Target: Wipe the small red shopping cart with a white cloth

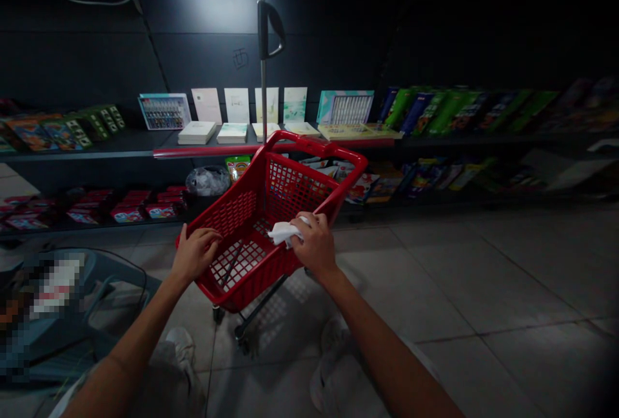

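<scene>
A small red plastic shopping cart [227,211] stands on the tiled floor right in front of me, tilted a little to the left. My left hand [196,251] rests on its near left rim with the fingers curled over the edge. My right hand [316,244] is closed on a crumpled white cloth [284,233] and presses it against the cart's near right rim. The cart's basket looks empty through its mesh. A metal pole with a black handle [267,28] rises behind the cart.
Dark shelves [120,144] along the back wall hold sketchbooks, paint sets and boxed goods, with a lower shelf of red packs at left. A blue-grey plastic chair [104,289] sits at my left. Grey floor tiles [459,276] stretch to the right.
</scene>
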`<state>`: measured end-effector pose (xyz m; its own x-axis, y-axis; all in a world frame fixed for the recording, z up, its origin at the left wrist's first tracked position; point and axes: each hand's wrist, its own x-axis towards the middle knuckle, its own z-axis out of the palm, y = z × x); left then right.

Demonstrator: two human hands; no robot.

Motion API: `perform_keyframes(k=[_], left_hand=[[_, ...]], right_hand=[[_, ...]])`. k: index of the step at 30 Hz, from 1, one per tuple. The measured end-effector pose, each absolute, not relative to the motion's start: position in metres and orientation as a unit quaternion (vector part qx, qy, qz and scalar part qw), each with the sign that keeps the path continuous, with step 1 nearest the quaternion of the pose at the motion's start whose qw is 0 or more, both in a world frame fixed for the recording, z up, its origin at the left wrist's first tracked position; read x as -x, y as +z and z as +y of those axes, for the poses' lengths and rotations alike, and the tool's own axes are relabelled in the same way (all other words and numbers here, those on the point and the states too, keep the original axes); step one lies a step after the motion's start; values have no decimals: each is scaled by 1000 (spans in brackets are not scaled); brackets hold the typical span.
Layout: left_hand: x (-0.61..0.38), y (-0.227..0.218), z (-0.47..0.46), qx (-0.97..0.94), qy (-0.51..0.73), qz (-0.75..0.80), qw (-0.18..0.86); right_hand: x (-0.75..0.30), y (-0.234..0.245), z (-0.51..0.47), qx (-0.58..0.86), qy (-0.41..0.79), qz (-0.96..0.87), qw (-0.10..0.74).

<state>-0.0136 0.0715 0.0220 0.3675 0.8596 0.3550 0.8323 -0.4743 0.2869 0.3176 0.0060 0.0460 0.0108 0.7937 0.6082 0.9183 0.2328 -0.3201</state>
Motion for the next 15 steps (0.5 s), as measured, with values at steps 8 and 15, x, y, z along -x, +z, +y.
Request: perform_keyframes(k=[8,15], left_hand=[[13,15,74,-727,263,633,-46],[18,14,76,-743,211,632,-63]], right_hand=[[-257,40,-32,527,-8,-796,297],[-238,40,-39,476,-15,-836,271]])
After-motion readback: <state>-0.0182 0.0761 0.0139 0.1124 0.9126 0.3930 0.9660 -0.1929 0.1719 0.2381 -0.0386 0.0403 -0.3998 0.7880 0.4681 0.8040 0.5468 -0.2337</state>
